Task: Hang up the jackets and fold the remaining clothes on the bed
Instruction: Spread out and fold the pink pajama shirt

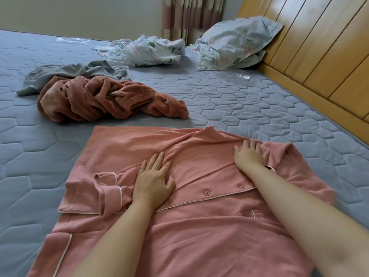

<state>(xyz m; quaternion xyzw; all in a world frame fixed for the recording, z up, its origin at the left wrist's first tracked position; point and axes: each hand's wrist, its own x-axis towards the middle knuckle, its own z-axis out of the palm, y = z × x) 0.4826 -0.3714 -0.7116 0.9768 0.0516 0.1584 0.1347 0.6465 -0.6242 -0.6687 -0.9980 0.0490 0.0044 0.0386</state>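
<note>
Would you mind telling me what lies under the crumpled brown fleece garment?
A grey garment sticks out from beneath the brown fleece garment; how far it runs underneath is covered.

Head-worn view, downward over bed [229, 92]

1. No writing, label, brand, number or sign can be read anywhere in view.
2. The pink pyjama top [199, 226], near, shows only plain buttons and pale piping.
</note>
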